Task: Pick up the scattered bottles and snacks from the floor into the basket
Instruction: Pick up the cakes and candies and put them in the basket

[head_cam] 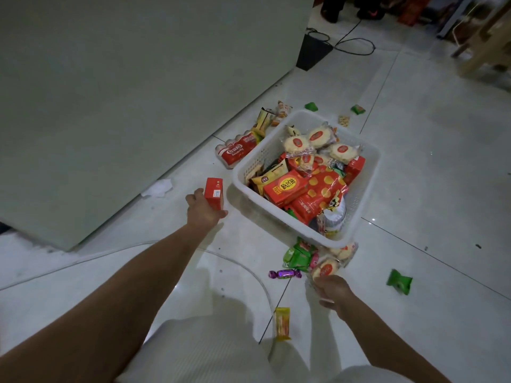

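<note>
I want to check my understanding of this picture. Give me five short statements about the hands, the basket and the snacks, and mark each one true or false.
1. The left hand holds a small red carton. True.
2. The white plastic basket is empty. False: it is full of snacks.
3. The right hand touches a clear-wrapped round cake. True.
4. The purple wrapped candy lies inside the basket. False: it lies on the floor.
5. The red-labelled bottle multipack lies outside the basket. True.

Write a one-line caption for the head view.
Left hand holds a red box beside the snack-filled white basket; right hand grasps a wrapped cake.
</note>
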The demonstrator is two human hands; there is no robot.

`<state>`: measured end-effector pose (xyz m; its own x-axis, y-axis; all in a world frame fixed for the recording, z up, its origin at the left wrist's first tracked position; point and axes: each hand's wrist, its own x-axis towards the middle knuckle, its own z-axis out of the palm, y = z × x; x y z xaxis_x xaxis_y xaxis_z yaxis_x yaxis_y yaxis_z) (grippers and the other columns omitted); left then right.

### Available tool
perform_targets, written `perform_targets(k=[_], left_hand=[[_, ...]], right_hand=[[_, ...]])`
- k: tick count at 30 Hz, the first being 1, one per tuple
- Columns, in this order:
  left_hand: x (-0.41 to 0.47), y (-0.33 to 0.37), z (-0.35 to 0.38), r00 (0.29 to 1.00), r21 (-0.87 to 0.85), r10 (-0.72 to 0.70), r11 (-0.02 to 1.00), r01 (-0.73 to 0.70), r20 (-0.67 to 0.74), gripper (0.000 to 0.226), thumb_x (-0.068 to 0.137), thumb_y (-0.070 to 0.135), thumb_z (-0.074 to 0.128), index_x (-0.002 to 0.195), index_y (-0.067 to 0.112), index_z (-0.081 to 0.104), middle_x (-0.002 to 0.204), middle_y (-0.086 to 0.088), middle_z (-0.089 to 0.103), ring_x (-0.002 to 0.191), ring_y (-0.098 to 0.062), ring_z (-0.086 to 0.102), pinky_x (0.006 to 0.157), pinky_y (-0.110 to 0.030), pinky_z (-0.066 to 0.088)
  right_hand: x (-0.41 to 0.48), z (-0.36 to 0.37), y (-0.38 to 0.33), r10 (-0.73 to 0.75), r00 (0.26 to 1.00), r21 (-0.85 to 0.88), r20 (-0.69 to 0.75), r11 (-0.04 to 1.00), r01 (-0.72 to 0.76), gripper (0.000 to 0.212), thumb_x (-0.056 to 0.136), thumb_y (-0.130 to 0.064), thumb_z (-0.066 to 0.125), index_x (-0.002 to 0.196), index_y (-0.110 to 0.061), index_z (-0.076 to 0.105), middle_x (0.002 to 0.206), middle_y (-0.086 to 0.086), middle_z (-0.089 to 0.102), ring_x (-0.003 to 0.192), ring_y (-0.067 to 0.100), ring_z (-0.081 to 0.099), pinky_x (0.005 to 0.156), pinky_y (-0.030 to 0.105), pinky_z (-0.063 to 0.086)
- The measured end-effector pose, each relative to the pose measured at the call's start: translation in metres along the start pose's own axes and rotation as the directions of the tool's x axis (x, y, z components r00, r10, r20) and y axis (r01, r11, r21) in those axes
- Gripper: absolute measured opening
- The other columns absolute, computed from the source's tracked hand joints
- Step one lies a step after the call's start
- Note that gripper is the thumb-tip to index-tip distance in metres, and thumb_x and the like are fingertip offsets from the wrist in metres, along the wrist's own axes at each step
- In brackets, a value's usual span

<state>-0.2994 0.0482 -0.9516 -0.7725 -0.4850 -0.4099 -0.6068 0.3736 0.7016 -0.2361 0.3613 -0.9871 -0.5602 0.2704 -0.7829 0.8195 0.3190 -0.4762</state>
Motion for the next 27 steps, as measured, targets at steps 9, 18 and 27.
perform_targets(k=[9,18,27], left_hand=[[0.023,-0.004,0.019,0.989,-0.233,0.137,0.965,-0.122,0.052,0.094,0.079,0.015,0.076,0.148,0.032,0.014,0.150,-0.005,0.029,0.132,-0.030,0.040,0.098,-0.046,0.045],[0.033,0.000,0.026,0.987,0.004,0.128,0.992,-0.128,-0.099,0.065,0.089,0.029,0.064,0.138,0.029,0.022,0.134,-0.008,0.049,0.111,-0.029,0.057,0.095,-0.041,0.049],[0.015,-0.008,0.033,0.983,0.046,0.180,0.982,-0.181,0.014,0.067,0.086,0.028,0.067,0.138,0.030,0.025,0.136,-0.007,0.047,0.111,-0.026,0.057,0.090,-0.037,0.051]], right_hand=[[0.029,0.036,-0.021,-0.306,0.948,-0.198,-0.082,0.938,0.286,0.020,0.084,-0.022,0.063,0.098,-0.007,0.063,0.088,0.013,0.066,0.088,0.031,0.061,0.077,0.036,0.049],[0.046,0.053,-0.035,-0.327,0.909,-0.380,-0.258,0.899,0.216,0.090,0.065,-0.049,0.079,0.131,0.000,0.042,0.125,0.023,0.055,0.119,0.039,0.049,0.097,0.044,0.044],[0.037,0.050,-0.025,-0.421,0.877,-0.607,-0.231,0.767,0.208,0.062,0.082,-0.040,0.066,0.132,-0.015,0.040,0.121,0.015,0.055,0.117,0.037,0.046,0.082,0.044,0.046]])
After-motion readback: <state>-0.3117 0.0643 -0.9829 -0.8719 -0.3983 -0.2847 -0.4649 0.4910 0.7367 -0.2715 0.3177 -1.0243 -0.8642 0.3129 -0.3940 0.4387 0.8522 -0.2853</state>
